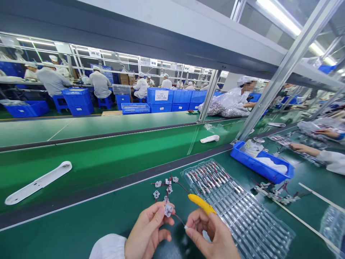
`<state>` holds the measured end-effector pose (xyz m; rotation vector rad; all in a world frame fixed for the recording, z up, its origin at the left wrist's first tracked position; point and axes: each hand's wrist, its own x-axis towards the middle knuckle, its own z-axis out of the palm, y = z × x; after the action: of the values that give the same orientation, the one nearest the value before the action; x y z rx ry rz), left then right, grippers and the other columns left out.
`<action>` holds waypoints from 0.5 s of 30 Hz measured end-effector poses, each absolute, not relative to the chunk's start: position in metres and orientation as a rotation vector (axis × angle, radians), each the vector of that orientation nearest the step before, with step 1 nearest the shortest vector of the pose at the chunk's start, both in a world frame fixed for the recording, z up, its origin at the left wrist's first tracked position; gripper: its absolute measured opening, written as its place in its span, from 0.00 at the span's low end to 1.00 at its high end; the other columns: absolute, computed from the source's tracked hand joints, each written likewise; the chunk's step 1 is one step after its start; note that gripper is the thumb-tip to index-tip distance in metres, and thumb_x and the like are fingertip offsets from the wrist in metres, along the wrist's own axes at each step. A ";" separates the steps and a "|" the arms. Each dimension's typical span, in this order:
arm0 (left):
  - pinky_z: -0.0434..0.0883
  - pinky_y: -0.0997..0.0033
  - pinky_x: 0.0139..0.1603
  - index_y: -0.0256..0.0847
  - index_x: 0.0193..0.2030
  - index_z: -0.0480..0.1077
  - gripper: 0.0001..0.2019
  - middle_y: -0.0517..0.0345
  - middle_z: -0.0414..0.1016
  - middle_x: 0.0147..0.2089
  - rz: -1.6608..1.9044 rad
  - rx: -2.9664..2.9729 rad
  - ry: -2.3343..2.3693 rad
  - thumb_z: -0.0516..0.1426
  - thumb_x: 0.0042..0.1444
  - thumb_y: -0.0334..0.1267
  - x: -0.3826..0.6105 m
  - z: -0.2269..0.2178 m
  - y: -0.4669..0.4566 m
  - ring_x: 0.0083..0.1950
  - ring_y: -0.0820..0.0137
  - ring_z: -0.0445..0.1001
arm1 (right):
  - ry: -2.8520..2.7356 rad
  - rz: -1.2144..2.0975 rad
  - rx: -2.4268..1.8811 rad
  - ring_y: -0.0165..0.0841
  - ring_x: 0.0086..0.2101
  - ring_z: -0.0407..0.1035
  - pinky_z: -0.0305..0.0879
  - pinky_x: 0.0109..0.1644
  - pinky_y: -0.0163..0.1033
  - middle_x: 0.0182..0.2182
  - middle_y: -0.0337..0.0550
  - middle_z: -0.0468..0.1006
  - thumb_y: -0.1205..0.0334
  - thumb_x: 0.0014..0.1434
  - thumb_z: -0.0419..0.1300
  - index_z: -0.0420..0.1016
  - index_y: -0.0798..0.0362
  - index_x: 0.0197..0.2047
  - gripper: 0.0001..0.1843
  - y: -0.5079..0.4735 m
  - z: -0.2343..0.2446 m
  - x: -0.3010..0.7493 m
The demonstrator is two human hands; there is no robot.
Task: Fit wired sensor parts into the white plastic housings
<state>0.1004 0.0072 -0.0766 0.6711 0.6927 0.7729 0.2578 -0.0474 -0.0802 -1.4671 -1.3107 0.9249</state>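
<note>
My left hand is closed in a pinch on a small white plastic connector with thin red and black wires. My right hand is closed around a yellow-handled tool and pinches the end of the red wire just right of the connector. Both hands hover low over the green mat. A little beyond them lie several more white connectors with wires. A clear plastic tray of small metal parts sits to the right of my hands.
A blue bin holds white items past the tray. White plastic housings lie on the green conveyor belt. A co-worker's hands work at the right. More wired parts lie near the bin. Other workers sit beyond.
</note>
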 end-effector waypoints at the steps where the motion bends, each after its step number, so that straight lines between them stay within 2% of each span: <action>1: 0.67 0.79 0.23 0.35 0.31 0.73 0.17 0.55 0.67 0.31 0.773 0.680 0.699 0.65 0.40 0.47 0.100 -0.077 0.008 0.32 0.73 0.64 | -1.316 0.912 -1.485 0.29 0.24 0.65 0.62 0.28 0.32 0.24 0.39 0.72 0.66 0.48 0.57 0.69 0.53 0.27 0.00 -0.047 -0.083 0.257; 9: 0.67 0.77 0.22 0.38 0.31 0.76 0.18 0.54 0.67 0.33 0.789 0.718 0.764 0.67 0.36 0.49 0.102 -0.075 0.008 0.32 0.71 0.65 | -1.273 0.755 -1.633 0.27 0.17 0.60 0.57 0.21 0.31 0.20 0.38 0.70 0.62 0.43 0.55 0.69 0.52 0.24 0.04 -0.048 -0.097 0.255; 15: 0.68 0.77 0.23 0.39 0.30 0.77 0.18 0.53 0.70 0.33 0.815 0.789 0.802 0.67 0.35 0.50 0.102 -0.075 0.006 0.32 0.70 0.65 | -1.240 0.817 -1.674 0.29 0.18 0.62 0.60 0.21 0.33 0.20 0.40 0.71 0.60 0.42 0.56 0.68 0.52 0.23 0.05 -0.046 -0.080 0.253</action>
<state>0.1022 0.0064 -0.0755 0.7893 0.8020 0.8155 0.2529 -0.0459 -0.0801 -1.6736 -1.2400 0.8165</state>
